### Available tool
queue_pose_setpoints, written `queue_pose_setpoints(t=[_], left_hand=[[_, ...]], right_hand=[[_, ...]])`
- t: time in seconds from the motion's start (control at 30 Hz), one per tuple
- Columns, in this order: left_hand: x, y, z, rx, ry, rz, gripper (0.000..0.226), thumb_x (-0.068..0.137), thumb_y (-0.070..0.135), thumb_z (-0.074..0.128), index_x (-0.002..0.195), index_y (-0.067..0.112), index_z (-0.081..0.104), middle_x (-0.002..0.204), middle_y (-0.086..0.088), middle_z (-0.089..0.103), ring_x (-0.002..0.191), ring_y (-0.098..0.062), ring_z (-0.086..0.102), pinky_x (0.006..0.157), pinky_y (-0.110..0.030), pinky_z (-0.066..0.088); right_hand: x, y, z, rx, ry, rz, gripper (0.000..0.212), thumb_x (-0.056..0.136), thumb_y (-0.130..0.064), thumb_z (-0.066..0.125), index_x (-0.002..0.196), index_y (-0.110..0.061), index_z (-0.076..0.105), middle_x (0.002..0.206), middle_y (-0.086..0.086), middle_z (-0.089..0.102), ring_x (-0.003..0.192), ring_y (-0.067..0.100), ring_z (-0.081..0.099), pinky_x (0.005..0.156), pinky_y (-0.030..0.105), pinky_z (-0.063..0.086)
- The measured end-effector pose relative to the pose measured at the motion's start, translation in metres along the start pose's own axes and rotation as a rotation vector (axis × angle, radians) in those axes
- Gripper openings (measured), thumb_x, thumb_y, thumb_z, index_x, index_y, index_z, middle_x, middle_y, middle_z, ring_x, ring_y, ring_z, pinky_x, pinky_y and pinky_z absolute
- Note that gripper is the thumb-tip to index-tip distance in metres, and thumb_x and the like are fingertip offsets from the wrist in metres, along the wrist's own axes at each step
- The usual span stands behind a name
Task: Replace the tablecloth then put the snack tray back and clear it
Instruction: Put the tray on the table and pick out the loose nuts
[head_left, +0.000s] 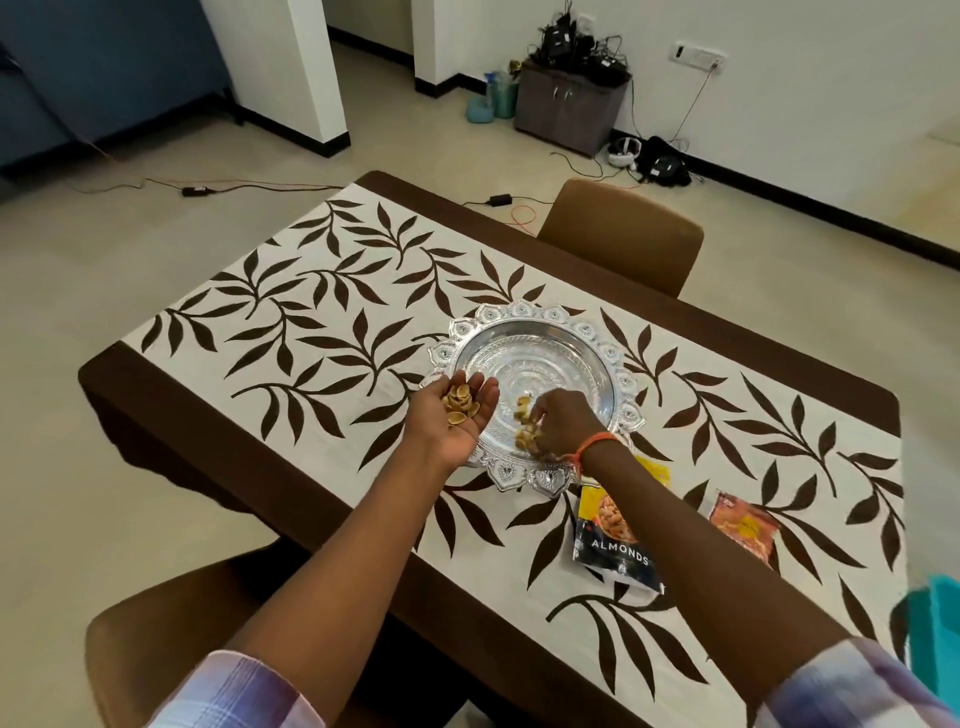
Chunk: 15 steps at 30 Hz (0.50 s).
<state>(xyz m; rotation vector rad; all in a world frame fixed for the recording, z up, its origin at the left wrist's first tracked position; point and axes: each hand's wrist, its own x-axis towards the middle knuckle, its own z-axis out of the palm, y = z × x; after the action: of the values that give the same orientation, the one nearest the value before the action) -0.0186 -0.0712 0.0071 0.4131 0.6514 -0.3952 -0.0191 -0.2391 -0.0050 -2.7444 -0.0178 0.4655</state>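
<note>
A round silver snack tray (566, 343) with a scalloped rim sits on the white tablecloth with brown leaves (322, 312). My left hand (457, 410) is cupped palm up at the tray's near-left rim and holds several nut shells (461, 402). My right hand (561, 423) reaches into the tray's near side, its fingers curled around more shells (524, 415) lying there. The rest of the tray's bowl is bare.
An almonds packet (615, 535) lies just right of my right forearm, with an orange snack packet (745, 527) further right. Brown chairs stand at the far side (623, 234) and near left (171, 639). A teal object (940, 634) shows at the right edge.
</note>
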Motion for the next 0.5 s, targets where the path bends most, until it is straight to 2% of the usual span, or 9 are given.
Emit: queue_pose_setpoints(t=[0.1,0.2,0.27,0.33,0.4,0.5], left_hand=[[0.001,0.001,-0.001,0.016,0.008,-0.006,0.040,0.105,0.024,0.036,0.078,0.005,0.057,0.072,-0.015,0.066,0.063,-0.030,0.071,0.072,-0.043,0.058],[0.000,0.005,-0.001,0.036,0.002,-0.008,0.039,0.105,0.024,0.036,0.078,0.005,0.057,0.077,-0.014,0.065,0.076,-0.030,0.068,0.073,-0.041,0.059],[0.001,0.008,-0.001,0.045,-0.008,-0.007,0.038,0.105,0.023,0.037,0.078,0.005,0.057,0.079,-0.014,0.064,0.081,-0.030,0.066,0.073,-0.041,0.059],[0.001,0.011,0.000,0.049,-0.011,-0.006,0.038,0.104,0.022,0.037,0.077,0.005,0.058,0.078,-0.014,0.065,0.081,-0.029,0.066,0.071,-0.040,0.060],[0.002,0.012,-0.001,0.046,-0.010,-0.006,0.037,0.104,0.021,0.038,0.078,0.005,0.058,0.078,-0.014,0.065,0.082,-0.029,0.066,0.069,-0.039,0.061],[0.003,0.010,-0.002,0.042,0.001,-0.014,0.036,0.104,0.022,0.039,0.079,0.005,0.058,0.080,-0.014,0.065,0.082,-0.030,0.066,0.071,-0.040,0.060]], right_hand=[[0.012,-0.011,0.005,0.061,0.067,-0.050,0.027,0.074,-0.001,0.069,0.100,-0.004,0.073,0.103,0.014,0.071,0.099,0.028,0.066,0.077,0.023,0.045],[0.020,-0.012,-0.005,0.159,0.147,-0.059,0.035,0.064,0.000,0.079,0.098,-0.005,0.073,0.096,0.011,0.072,0.083,0.020,0.065,0.071,0.019,0.044],[0.022,-0.001,-0.019,0.176,0.166,-0.031,0.037,0.061,-0.002,0.086,0.096,-0.005,0.073,0.093,0.011,0.072,0.076,0.014,0.060,0.073,0.022,0.049],[0.022,0.014,-0.032,0.064,0.059,0.004,0.039,0.060,-0.002,0.088,0.095,-0.005,0.072,0.095,0.011,0.070,0.078,0.017,0.060,0.077,0.027,0.052],[0.017,0.022,-0.037,-0.113,-0.102,0.046,0.041,0.061,-0.003,0.086,0.099,-0.006,0.071,0.105,0.011,0.068,0.089,0.023,0.064,0.081,0.029,0.051],[0.012,0.021,-0.024,-0.138,-0.147,0.047,0.038,0.064,-0.007,0.083,0.101,-0.008,0.072,0.109,0.009,0.067,0.103,0.024,0.064,0.080,0.023,0.046]])
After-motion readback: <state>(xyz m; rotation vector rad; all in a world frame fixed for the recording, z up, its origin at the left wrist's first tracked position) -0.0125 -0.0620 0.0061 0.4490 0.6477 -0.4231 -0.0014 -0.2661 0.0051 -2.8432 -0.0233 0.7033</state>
